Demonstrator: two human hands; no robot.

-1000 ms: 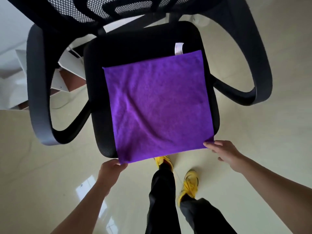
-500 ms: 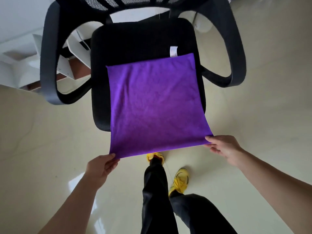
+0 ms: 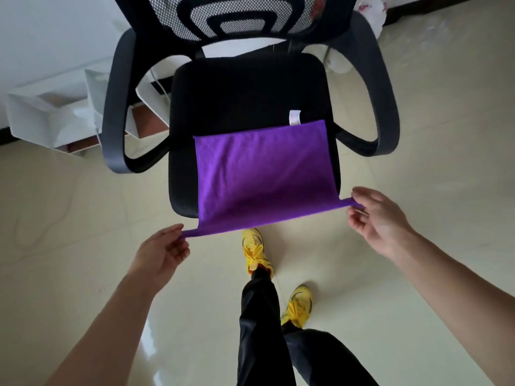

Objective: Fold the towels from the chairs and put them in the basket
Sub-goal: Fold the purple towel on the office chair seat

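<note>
A purple towel (image 3: pixel 264 174) lies over the front half of the black seat of an office chair (image 3: pixel 245 98), with a small white label showing at its far edge. Its near edge is lifted off the seat and stretched between my hands. My left hand (image 3: pixel 160 253) pinches the near left corner. My right hand (image 3: pixel 376 218) pinches the near right corner. The far half of the towel still rests flat on the seat. No basket is in view.
The chair has grey armrests (image 3: pixel 114 107) on both sides and a mesh back. White shelving (image 3: pixel 47 112) stands by the wall at the left. A white bag (image 3: pixel 370 12) sits at the top right. My legs and yellow shoes (image 3: pixel 255 250) stand on the glossy cream floor.
Both hands have raised the towel's near edge and pulled it toward me, so it covers less of the seat. The view has tilted up, showing more of the chair back.
</note>
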